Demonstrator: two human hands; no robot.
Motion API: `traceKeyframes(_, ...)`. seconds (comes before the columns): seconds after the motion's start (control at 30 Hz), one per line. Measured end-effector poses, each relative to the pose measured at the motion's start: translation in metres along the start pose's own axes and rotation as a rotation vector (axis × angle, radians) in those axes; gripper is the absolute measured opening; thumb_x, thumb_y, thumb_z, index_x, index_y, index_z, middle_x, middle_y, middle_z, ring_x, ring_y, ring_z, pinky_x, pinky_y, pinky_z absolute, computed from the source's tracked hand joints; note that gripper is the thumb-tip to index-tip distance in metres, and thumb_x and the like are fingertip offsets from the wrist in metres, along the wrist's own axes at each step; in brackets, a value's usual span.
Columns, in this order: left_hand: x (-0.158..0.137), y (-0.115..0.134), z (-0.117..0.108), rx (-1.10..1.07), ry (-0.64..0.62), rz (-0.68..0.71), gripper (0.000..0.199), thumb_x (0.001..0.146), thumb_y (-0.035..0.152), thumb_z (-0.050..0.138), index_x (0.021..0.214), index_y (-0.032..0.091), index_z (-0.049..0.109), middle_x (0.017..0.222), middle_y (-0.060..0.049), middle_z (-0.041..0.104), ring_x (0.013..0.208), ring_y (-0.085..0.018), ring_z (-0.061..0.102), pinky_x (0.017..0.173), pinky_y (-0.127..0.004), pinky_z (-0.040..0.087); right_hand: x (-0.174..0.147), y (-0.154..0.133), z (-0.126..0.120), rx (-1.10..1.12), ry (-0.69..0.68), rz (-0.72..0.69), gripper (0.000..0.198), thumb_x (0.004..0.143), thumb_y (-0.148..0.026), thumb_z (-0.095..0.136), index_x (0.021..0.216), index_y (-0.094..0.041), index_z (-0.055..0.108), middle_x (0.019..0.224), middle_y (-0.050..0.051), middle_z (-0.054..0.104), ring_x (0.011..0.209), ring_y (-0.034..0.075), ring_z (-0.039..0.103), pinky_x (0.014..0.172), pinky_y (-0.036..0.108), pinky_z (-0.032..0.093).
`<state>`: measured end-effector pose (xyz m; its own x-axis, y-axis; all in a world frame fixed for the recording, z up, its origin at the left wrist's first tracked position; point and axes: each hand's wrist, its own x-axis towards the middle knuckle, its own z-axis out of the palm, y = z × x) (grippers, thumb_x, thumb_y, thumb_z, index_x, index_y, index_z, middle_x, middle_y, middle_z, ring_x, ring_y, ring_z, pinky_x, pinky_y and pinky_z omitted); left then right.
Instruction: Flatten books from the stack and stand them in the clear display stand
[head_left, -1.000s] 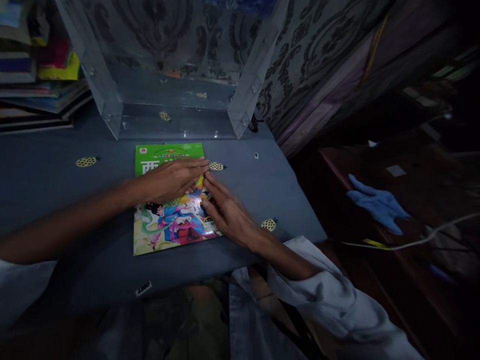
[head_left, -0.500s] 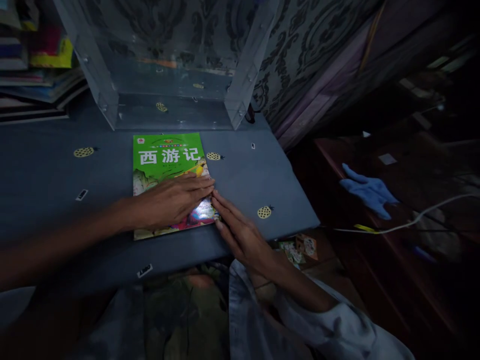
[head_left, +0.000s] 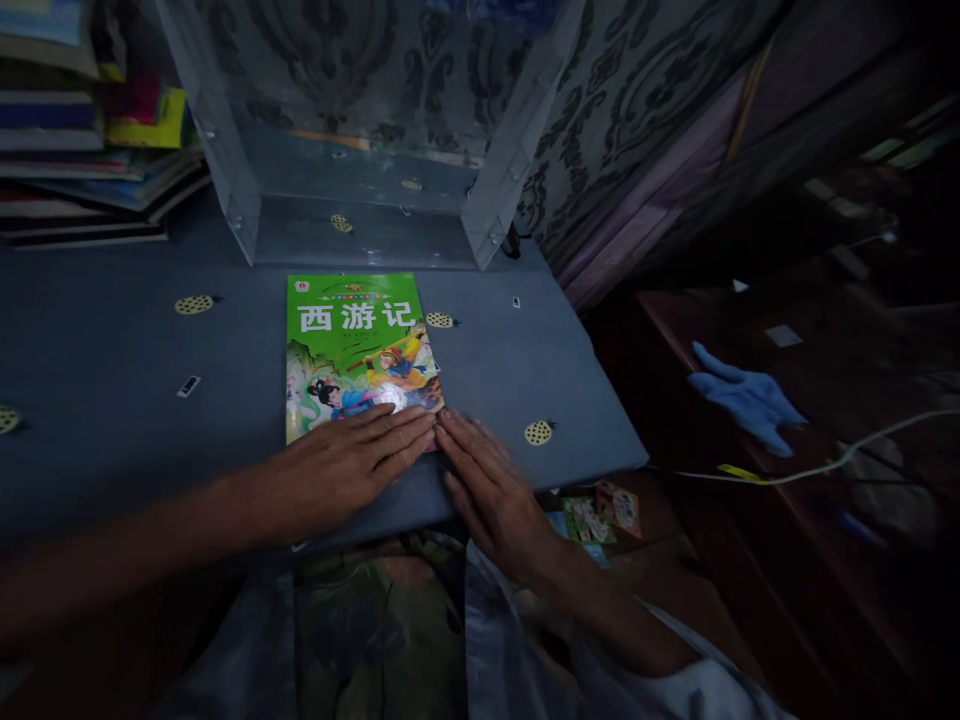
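A closed picture book (head_left: 352, 345) lies flat on the blue-grey tabletop (head_left: 225, 350), its green cover showing large white characters and cartoon figures. My left hand (head_left: 352, 460) rests over the book's lower edge, palm down with fingers stretched out. At the lower right corner of the book, my right hand (head_left: 491, 490) lies with straight fingers, its fingertips meeting those of the left. Neither hand grips anything. The hands hide the book's bottom edge.
Behind the book stands a clear acrylic stand (head_left: 360, 235). Stacked books (head_left: 82, 190) fill the far left. A patterned curtain (head_left: 615, 110) hangs at the back. Beyond the table's right edge are a blue glove (head_left: 746, 395), a white cable (head_left: 862, 450) and small packets (head_left: 592, 515).
Both hands have slid down the cover toward the book's near edge, uncovering the cartoon figures. The whole view has shifted slightly.
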<state>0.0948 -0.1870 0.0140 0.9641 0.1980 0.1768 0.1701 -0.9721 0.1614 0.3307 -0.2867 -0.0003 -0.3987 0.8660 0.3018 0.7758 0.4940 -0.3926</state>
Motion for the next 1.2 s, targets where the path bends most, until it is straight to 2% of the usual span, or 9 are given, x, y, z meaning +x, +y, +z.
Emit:
traceKeyframes(0.23, -0.023, 0.005, -0.008, 0.212, 0.034, 0.035, 0.048, 0.096, 0.008, 0.042, 0.144, 0.004, 0.048, 0.151, -0.019, 0.049, 0.142, -0.028, 0.045, 0.119, -0.040, 0.035, 0.001, 0.004, 0.001, -0.060, 0.001, -0.040, 0.070, 0.101, -0.013, 0.046, 0.162, -0.024, 0.013, 0.155, 0.013, 0.046, 0.144, 0.026, 0.042, 0.117, 0.052, 0.042)
traceKeyframes(0.37, -0.042, 0.007, -0.016, 0.245, 0.042, 0.007, 0.048, 0.096, 0.006, 0.041, 0.143, 0.006, 0.050, 0.150, -0.018, 0.050, 0.141, -0.026, 0.047, 0.118, -0.039, 0.037, 0.007, 0.002, -0.001, -0.069, 0.033, -0.065, 0.068, 0.100, -0.013, 0.048, 0.161, -0.025, 0.021, 0.149, 0.013, 0.054, 0.143, 0.028, 0.045, 0.115, 0.057, 0.042)
traceKeyframes(0.5, -0.061, 0.009, -0.018, 0.258, 0.083, -0.033, 0.045, 0.096, 0.007, 0.044, 0.139, 0.007, 0.053, 0.147, -0.018, 0.054, 0.139, -0.027, 0.049, 0.117, -0.037, 0.038, 0.022, -0.007, -0.001, -0.021, -0.025, -0.140, 0.064, 0.099, -0.013, 0.049, 0.159, -0.022, 0.027, 0.145, 0.013, 0.058, 0.142, 0.026, 0.046, 0.117, 0.055, 0.039)
traceKeyframes(0.63, -0.074, 0.011, -0.014, 0.310, 0.147, -0.051, 0.039, 0.097, 0.008, 0.044, 0.133, 0.004, 0.057, 0.139, -0.020, 0.061, 0.133, -0.028, 0.056, 0.113, -0.039, 0.043, 0.045, -0.018, 0.002, 0.047, -0.152, -0.249, 0.061, 0.101, -0.013, 0.045, 0.158, -0.018, 0.026, 0.147, 0.014, 0.056, 0.145, 0.024, 0.042, 0.120, 0.053, 0.036)
traceKeyframes(0.8, -0.080, 0.014, -0.009, 0.322, 0.273, -0.090, 0.034, 0.097, 0.011, 0.046, 0.126, 0.001, 0.061, 0.129, -0.021, 0.067, 0.124, -0.029, 0.061, 0.108, -0.042, 0.046, 0.079, -0.029, 0.002, 0.130, -0.337, -0.297, 0.058, 0.103, -0.017, 0.042, 0.158, -0.016, 0.027, 0.156, 0.012, 0.045, 0.150, 0.020, 0.032, 0.125, 0.048, 0.028)
traceKeyframes(1.03, -0.076, 0.016, -0.005, 0.332, 0.331, -0.158, 0.026, 0.095, 0.015, 0.053, 0.116, 0.006, 0.067, 0.106, -0.015, 0.074, 0.109, -0.027, 0.067, 0.101, -0.040, 0.049, 0.137, -0.031, 0.014, 0.168, -0.455, -0.376, 0.046, 0.106, -0.027, 0.037, 0.149, -0.011, 0.045, 0.155, 0.014, 0.046, 0.150, 0.019, 0.033, 0.126, 0.045, 0.025)
traceKeyframes(1.2, -0.075, 0.016, -0.008, 0.312, 0.308, -0.184, 0.031, 0.099, 0.015, 0.046, 0.121, 0.008, 0.066, 0.120, -0.014, 0.072, 0.114, -0.025, 0.065, 0.097, -0.036, 0.049, 0.176, -0.016, 0.030, 0.065, -0.470, -0.452, 0.042, 0.106, -0.027, 0.039, 0.141, -0.009, 0.055, 0.152, 0.014, 0.050, 0.149, 0.022, 0.033, 0.126, 0.048, 0.021)
